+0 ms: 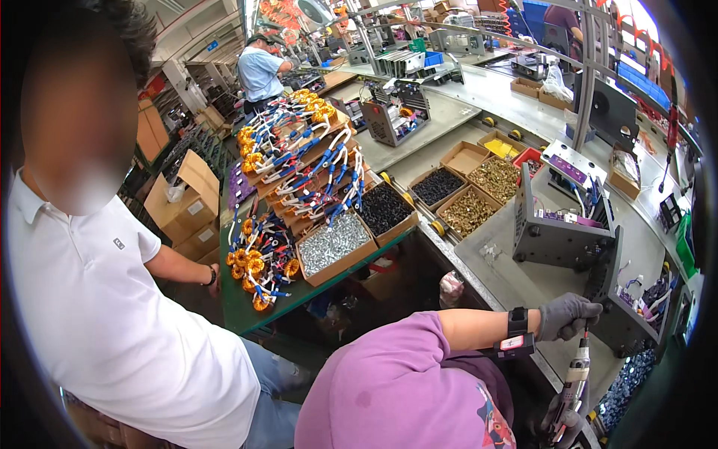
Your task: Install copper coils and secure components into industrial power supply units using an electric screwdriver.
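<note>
Head: left hand [568, 316] (at screwdriver [577, 374])

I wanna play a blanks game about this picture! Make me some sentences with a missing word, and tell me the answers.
1. The left hand wears a grey ____.
2. The right hand holds the power screwdriver, whose tip is near the ____ hand.
3. The table under the cardboard box of small silver parts is ____.
4. The person standing at the picture's left wears a polo shirt coloured ____.

Missing words: glove; left; green; white.
</note>
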Demonstrator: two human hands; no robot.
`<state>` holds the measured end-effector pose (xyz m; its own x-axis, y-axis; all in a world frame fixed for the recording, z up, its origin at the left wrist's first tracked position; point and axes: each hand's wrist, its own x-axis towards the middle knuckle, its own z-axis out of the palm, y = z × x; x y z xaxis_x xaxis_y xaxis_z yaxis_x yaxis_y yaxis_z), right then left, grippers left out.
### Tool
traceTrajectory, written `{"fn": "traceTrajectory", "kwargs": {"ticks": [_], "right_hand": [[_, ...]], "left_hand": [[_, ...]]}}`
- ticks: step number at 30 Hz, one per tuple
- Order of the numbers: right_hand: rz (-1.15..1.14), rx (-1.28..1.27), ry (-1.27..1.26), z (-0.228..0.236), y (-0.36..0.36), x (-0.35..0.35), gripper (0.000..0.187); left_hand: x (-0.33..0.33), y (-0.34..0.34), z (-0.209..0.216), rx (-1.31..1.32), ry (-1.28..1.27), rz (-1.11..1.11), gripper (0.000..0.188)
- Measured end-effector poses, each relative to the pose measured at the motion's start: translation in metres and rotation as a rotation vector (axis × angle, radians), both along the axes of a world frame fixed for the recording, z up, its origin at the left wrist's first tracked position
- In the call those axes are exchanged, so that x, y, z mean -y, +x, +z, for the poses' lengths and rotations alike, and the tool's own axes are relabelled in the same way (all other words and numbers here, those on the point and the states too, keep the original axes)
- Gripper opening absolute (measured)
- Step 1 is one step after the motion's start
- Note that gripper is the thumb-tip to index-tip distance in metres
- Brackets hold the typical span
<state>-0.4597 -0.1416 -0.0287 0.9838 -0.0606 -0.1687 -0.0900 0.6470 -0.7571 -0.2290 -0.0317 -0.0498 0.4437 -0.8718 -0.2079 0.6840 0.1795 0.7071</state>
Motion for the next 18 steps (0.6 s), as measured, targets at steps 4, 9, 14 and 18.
{"fn": "traceTrajectory", "kwargs": {"ticks": [4,9,14,18], "right_hand": [[0.002,0.040,-0.226,-0.004,-0.001,0.001,0.081],[0.018,0.018,-0.344,-0.014,-0.001,0.000,0.086],[-0.474,-0.090,-0.280,-0.027,-0.003,-0.012,0.097],[-0.466,-0.108,-0.271,-0.018,0.004,-0.010,0.092]], "left_hand": [[0.004,-0.010,-0.002,0.055,0.038,0.063,0.034],[0.006,-0.020,-0.008,0.051,0.047,-0.029,0.040],[-0.003,-0.010,-0.008,0.851,0.146,0.144,0.041],[0.003,0.017,0.004,0.875,0.085,0.436,0.025]]}}
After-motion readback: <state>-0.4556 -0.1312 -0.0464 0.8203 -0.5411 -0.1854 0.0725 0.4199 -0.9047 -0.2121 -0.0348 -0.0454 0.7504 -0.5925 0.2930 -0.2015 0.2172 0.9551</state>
